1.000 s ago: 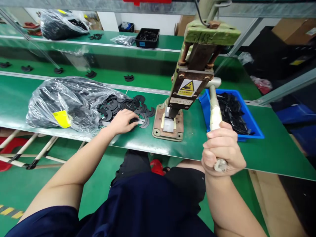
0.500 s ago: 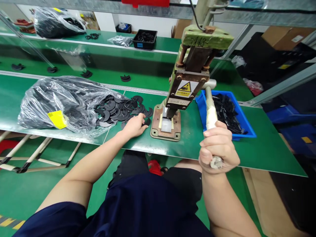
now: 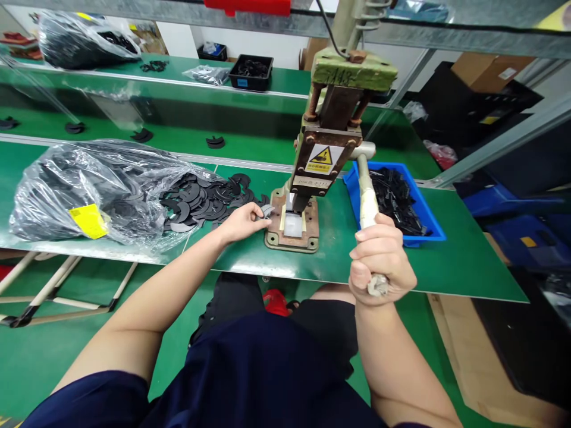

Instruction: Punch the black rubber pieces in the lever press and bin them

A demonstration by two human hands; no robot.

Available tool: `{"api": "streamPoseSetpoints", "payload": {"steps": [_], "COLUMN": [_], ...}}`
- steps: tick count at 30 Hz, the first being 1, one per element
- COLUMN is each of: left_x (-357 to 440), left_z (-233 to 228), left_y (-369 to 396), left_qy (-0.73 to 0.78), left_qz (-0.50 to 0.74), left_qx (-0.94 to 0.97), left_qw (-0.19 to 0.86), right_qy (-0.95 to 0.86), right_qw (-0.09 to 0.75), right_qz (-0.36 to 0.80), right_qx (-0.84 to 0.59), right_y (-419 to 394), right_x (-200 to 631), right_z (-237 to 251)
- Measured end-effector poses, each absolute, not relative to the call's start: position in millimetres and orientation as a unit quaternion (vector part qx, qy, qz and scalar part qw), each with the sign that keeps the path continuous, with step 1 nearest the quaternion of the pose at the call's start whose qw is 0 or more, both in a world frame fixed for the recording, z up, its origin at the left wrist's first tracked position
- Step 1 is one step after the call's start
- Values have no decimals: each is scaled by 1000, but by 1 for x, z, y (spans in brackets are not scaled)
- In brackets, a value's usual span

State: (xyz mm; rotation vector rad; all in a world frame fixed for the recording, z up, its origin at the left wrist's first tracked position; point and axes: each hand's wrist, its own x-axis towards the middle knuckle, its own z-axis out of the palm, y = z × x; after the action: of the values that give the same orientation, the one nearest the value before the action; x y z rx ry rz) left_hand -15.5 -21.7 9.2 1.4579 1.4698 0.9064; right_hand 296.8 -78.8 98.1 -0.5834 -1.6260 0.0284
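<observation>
My left hand (image 3: 245,222) pinches a dark crescent-shaped piece (image 3: 267,211) at the left edge of the hand press's base plate (image 3: 273,239). My right hand (image 3: 382,257) is wrapped round the pale, tape-covered press lever (image 3: 367,196), which points up and away from me. The green and brown hand press (image 3: 328,134) stands upright on the bench, its ram low over a light metal block (image 3: 293,224). Left of the press, a heap of dark crescent pieces (image 3: 200,199) spills from a clear plastic bag (image 3: 84,190) with a yellow label.
Right of the press sits a blue bin (image 3: 426,205) holding black parts. Behind, a few crescent pieces (image 3: 216,142) lie spaced along a green strip. A black tray (image 3: 251,72) stands farther back. The green bench's front edge (image 3: 325,279) runs just before my lap.
My left hand has lifted a crescent piece from beside the heap and brought it right, to the press base. My right hand keeps its hold on the lever. The view has shifted slightly.
</observation>
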Motion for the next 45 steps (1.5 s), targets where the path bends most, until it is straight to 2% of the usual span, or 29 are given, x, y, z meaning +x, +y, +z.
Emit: {"api": "streamPoseSetpoints", "payload": {"steps": [6,12,22,31,37,41,43,45], "left_x": [12,34,45,52,59,29,-3,-39], "left_z": [16,26,35,48,50,60,65,65], "left_y": [8,29,43,55,37,20,14,10], "left_qy": [529,526,576,610,623,518,488,524], "left_qz": [450,385,296,185,234,281,289,270], "left_qx": [470,475,510,499,494,569,626,683], "left_qw": [544,591,566,587,559,574,536,431], "right_qy": [-719,-722,-719,-711,-723,-730,-729,-722], "right_qw": [653,654,661,668,655,648,649,657], "right_qz": [23,28,35,35,24,27,22,19], "right_qx": [-236,-222,-212,-217,-217,-215,-216,-216], "right_y": [-79,-78,-77,-78,-77,-77,-76,-76], "right_x": [296,298,298,296,300,302,301,299], "right_z": [98,97,97,96,96,96,97,97]}}
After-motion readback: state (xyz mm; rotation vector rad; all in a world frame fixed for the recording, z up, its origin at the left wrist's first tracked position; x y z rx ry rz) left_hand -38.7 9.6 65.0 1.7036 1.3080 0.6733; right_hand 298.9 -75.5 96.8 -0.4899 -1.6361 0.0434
